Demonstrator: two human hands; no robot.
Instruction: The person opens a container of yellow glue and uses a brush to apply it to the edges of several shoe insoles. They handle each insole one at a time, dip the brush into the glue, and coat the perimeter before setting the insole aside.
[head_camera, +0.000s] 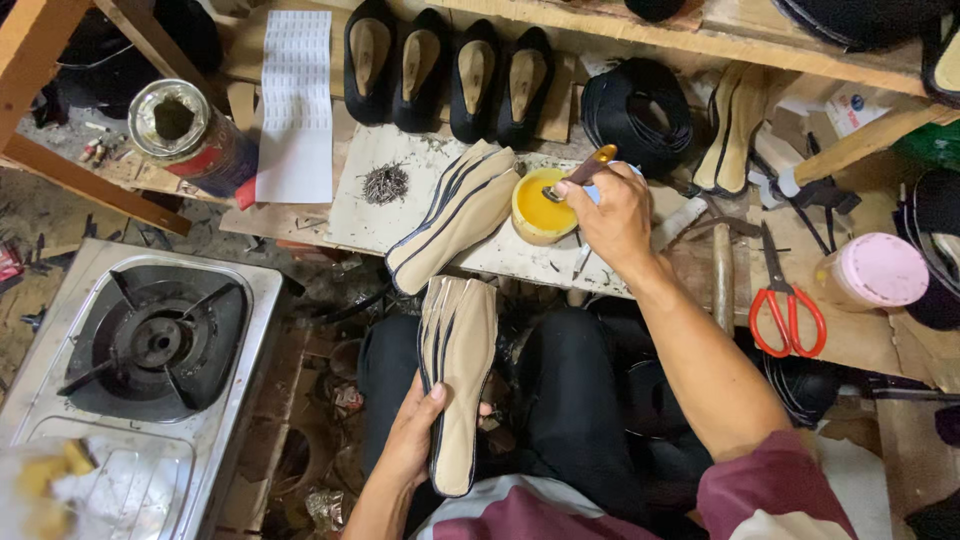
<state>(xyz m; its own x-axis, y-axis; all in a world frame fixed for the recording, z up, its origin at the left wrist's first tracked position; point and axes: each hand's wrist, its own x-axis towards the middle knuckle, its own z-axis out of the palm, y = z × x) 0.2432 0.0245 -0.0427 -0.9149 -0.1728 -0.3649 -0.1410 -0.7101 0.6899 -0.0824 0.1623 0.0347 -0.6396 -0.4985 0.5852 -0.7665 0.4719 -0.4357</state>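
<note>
Left hand (415, 440), beige dark-edged insoles (458, 385)

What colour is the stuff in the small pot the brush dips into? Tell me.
Bright yellow: the pot and its contents, seen clearly in the head view, with the right hand holding the brush.

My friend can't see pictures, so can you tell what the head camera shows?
A person's right hand dips a brush into a small pot of yellow glue on a cluttered workbench, while the left hand holds a stack of beige insoles over the lap. Nearby are more insoles, black shoes, red scissors and a gas stove.
</note>
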